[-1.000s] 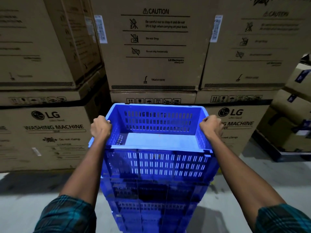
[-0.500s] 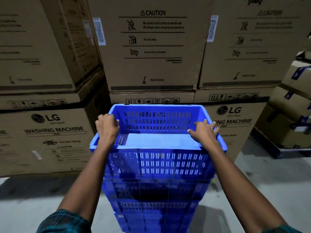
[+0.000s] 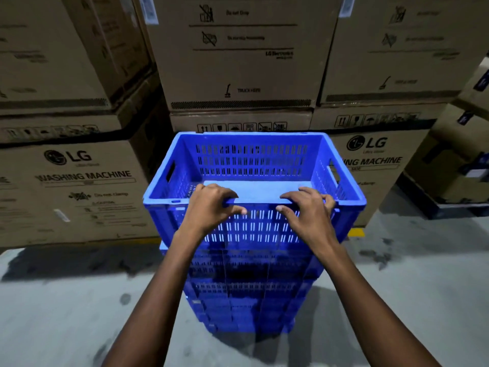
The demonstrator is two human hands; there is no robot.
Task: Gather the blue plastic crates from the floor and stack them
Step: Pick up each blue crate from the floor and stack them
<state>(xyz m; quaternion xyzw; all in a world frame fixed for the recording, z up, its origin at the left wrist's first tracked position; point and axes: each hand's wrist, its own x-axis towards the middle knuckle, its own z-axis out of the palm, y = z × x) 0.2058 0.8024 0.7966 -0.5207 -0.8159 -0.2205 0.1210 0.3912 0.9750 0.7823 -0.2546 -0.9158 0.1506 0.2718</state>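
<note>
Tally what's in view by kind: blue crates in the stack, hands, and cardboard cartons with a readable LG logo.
Blue crates: at least 4, top crate on the stack; lower tiers are dark, exact count unclear.
Hands: 2, left hand and right hand, both gripping the top crate's near rim.
LG logo cartons: 2, left carton, right carton.
Total: at least 8.

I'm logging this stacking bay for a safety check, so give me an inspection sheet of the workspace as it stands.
Surface: grey concrete floor, stained in patches; yellow floor marking at right.
Job's things: top crate sits on the stack of blue crates; its inside looks empty.
Clutter: nothing seen.
Grippers: left hand and right hand both grip the top crate's near rim, fingers over it, thumbs on the outer wall.
Cables: nothing seen.
Surroundings: washing machine cartons stacked two high close behind; more boxes on a dark pallet at right.
</note>
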